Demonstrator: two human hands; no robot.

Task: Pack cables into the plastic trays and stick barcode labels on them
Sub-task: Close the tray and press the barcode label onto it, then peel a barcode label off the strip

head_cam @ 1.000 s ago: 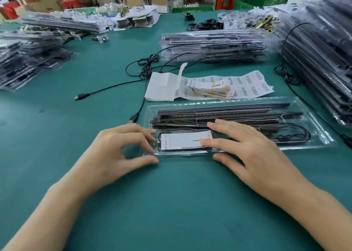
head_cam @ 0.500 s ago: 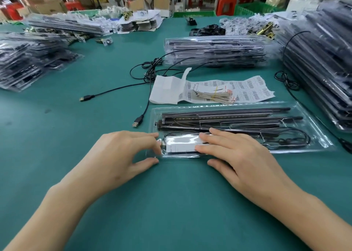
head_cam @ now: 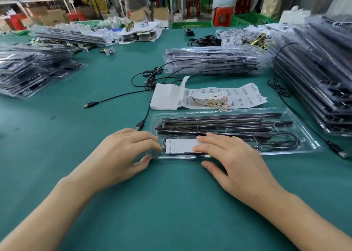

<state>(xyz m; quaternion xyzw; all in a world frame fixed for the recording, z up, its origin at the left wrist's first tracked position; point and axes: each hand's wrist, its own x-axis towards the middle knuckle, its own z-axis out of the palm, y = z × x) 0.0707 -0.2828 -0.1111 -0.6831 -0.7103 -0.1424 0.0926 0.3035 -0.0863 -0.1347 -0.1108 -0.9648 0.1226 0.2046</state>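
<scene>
Both hands rest on the left end of the clear plastic tray [head_cam: 308, 144], which lies lengthwise near the middle of the green worktop [head_cam: 171, 208]. The left hand [head_cam: 122, 155] curls its fingertips over the tray's end with the thumb against the near-left corner, and seems to pinch it there. The right hand [head_cam: 234, 161] lays straight fingers flat on the white card [head_cam: 181, 146] in the tray's near compartment, its thumb down on the worktop at the tray's near rim. To the right of the card, black bars [head_cam: 219, 118] and a looped thin cable [head_cam: 282, 143] lie in the tray. Just off the tray's left end lies the USB plug [head_cam: 140, 126] of a loose black lead. Directly behind the tray sits a sheet of barcode labels [head_cam: 245, 96] with a bundle of small tags [head_cam: 209, 101] on it. Farther back stands a stack of packed trays [head_cam: 211, 62], with a taller stack [head_cam: 323, 83] along the right edge and another [head_cam: 28, 73] by the left edge. The piles at the far edge are too blurred to name.
</scene>
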